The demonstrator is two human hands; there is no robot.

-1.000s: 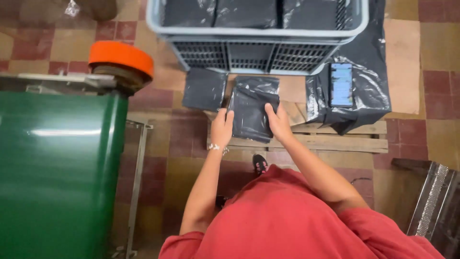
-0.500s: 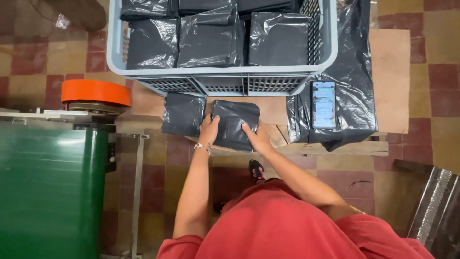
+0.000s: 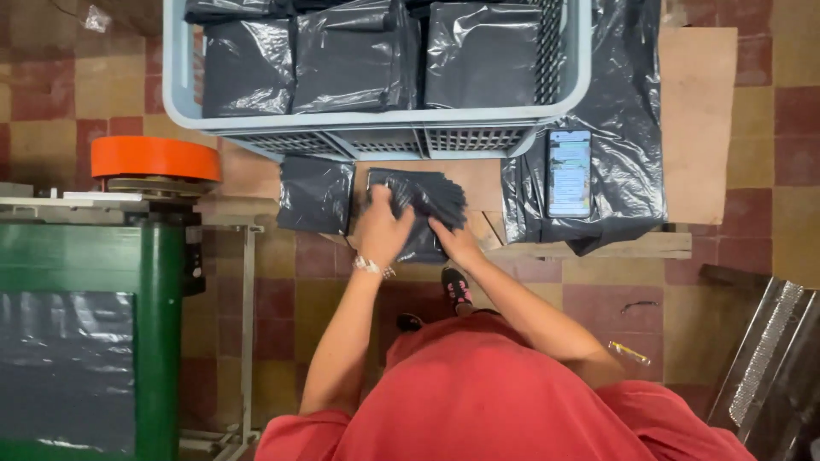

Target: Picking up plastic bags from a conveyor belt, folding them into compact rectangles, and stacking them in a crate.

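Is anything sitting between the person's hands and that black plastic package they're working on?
Nothing visible. Both the left hand and right hand rest directly on the black package, which lies on the board in front of the grey crate.

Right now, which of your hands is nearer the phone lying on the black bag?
Right. The right hand rests on the stack of black bags just beside the phone; the left hand presses the stack's far side.

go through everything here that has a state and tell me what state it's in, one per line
Left hand: palm down on the stack, no closed grip.
Right hand: resting on the stack's near edge.
Stack of black plastic bags: fanned out, flat on the board.
Folded black plastic bag: lying apart, untouched.
Grey plastic crate: open-topped, holding black bag bundles.
Smartphone: screen lit, face up.
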